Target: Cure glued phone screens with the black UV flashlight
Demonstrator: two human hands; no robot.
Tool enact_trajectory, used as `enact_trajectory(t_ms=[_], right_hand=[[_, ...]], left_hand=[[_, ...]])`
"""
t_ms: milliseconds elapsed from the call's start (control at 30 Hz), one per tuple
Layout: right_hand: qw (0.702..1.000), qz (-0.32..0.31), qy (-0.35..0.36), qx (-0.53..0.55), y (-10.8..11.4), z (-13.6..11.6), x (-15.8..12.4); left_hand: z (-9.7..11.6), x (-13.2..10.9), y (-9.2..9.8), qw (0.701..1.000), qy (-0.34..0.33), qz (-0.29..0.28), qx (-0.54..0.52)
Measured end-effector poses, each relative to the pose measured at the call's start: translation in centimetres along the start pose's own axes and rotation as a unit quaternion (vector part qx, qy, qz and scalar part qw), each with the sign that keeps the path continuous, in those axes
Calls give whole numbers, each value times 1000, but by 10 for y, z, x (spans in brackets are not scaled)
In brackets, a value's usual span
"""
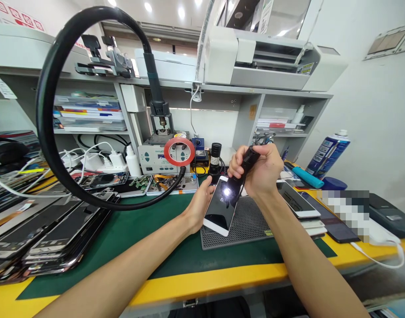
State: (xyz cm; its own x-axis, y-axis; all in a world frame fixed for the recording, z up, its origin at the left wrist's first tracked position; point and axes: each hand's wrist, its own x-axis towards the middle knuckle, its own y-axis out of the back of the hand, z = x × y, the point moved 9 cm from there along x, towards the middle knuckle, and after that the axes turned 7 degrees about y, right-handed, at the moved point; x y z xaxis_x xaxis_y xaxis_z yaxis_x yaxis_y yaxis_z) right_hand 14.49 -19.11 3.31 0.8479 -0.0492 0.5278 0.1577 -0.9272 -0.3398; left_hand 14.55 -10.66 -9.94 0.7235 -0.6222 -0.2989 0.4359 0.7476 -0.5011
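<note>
My left hand (199,204) grips the left edge of a white phone (220,207), holding it tilted above a grey ridged mat (252,223). My right hand (260,170) is closed round a black pen-shaped tool (244,170) whose tip points down at the phone's upper screen. A bright light reflection shows on the glass there.
A thick black hose (45,110) loops from a hot-air station (156,154) with a red tape roll (179,151). Stacked phone screens (46,234) lie at left, more phones (298,203) at right, a blue spray can (328,152) beyond. Shelves and a white machine (265,57) stand behind.
</note>
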Motion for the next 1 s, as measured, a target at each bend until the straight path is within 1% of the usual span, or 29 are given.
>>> enact_trajectory(t_ms=[167,367,567,767,1000], right_hand=[[1000,5,-1,7,1,0,0],[1000,9,2,12,3,1,2],[1000,13,-2,15,4,2,2],[1000,19,-13,9,4,3,2],[1000,27,6,4,5,-1,2]], left_hand=[[-1,1,0,1000,2,-1,-8],[0,3,5,1000,-18,15,-18],[-2,5,9,999,-14,32,-16],[-2,6,5,1000,-17,6,-17],[-2,4,5,1000,-3,17,5]])
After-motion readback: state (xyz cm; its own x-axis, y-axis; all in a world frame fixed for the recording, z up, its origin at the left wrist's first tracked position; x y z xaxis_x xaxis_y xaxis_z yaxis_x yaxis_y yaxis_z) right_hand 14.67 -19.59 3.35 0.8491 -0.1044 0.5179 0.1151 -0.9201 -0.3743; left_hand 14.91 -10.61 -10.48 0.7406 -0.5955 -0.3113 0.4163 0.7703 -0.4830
